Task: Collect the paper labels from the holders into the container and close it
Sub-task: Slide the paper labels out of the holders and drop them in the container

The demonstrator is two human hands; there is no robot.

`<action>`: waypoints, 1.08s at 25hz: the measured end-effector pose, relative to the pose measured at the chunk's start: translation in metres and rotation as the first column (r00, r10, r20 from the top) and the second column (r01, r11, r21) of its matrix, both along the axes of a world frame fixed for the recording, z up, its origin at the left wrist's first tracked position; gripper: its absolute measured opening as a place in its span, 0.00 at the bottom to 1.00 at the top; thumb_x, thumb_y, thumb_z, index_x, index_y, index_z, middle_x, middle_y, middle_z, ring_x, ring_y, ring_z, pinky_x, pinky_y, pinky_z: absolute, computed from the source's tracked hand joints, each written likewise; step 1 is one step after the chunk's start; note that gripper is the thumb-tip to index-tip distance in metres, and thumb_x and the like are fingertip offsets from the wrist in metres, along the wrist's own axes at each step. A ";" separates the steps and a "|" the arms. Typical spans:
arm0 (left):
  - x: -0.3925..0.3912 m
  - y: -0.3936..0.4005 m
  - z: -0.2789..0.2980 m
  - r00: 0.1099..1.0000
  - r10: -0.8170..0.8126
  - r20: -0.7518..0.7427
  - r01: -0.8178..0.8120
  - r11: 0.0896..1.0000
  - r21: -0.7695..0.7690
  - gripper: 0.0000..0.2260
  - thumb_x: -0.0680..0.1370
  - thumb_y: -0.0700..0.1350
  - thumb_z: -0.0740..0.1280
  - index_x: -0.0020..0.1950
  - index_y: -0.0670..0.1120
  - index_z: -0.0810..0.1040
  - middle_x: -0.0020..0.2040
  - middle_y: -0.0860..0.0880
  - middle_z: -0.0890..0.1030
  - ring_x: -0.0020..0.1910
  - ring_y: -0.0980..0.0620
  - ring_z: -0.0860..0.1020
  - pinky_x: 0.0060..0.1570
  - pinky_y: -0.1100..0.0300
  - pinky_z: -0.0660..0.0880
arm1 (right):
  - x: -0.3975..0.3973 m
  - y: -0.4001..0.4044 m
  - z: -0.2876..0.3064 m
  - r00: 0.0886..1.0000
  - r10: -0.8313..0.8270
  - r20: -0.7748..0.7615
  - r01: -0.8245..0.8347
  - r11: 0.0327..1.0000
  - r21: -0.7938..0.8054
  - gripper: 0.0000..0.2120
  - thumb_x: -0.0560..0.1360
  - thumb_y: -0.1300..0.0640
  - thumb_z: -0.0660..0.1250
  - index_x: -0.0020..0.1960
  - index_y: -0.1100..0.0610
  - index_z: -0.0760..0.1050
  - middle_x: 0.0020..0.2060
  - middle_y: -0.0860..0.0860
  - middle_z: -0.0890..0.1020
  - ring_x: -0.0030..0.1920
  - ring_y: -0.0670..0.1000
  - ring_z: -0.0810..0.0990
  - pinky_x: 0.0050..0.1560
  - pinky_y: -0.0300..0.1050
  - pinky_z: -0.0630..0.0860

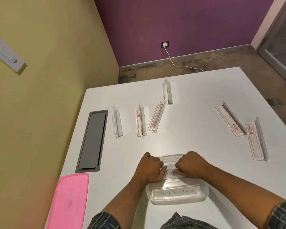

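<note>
Paper label (pixel 170 173) pinched at both ends above clear container (pixel 177 194) | left grip (pixel 151 169) and right grip (pixel 191 165) curled on it | "SUPERMAN" label (pixel 175 193) inside | pink lid (pixel 68 202) off, left on table (pixel 188 129) | six holders (pixel 141 121) behind

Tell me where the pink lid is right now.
In the head view the pink lid lies flat on the white table at the near left edge, left of the clear container and just in front of the grey cable hatch. Neither hand touches it.
</note>
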State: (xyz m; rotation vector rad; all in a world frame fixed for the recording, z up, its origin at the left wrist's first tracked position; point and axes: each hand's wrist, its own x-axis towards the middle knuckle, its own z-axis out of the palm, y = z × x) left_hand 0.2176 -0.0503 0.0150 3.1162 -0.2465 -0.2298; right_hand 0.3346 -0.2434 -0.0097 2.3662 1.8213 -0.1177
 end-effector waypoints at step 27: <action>0.167 0.074 -0.031 0.529 0.757 -0.384 -0.734 0.181 -0.654 0.07 0.78 0.44 0.68 0.41 0.45 0.82 0.38 0.47 0.84 0.39 0.47 0.81 0.44 0.57 0.78 | 0.204 0.185 -0.014 0.592 -0.604 -0.534 0.608 0.769 -0.197 0.40 0.76 0.62 0.62 0.81 0.50 0.45 0.81 0.51 0.46 0.71 0.58 0.70 0.67 0.55 0.72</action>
